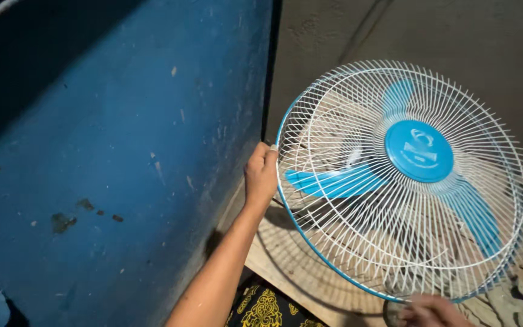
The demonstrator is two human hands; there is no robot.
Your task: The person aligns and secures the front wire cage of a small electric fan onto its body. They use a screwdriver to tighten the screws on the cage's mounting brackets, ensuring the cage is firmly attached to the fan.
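Left hand (pixel 261 172) clenched on fan guard (pixel 407 181) rim at 9 o'clock; right hand (pixel 434 310) at the rim's 6 o'clock, grip not discernible; blue wall (pixel 116 151) alongside.

The fan (pixel 408 180) is a round electric one with a white wire cage, and a thin blue ring runs around the rim of this cage. In the middle of the front sits a round blue cap. Behind the wires there are three light blue blades; they look sharp, not blurred. The cage faces up toward the camera and leans a little to the left. Its left rim and its bottom rim are both held, so it stands above the wooden boards.
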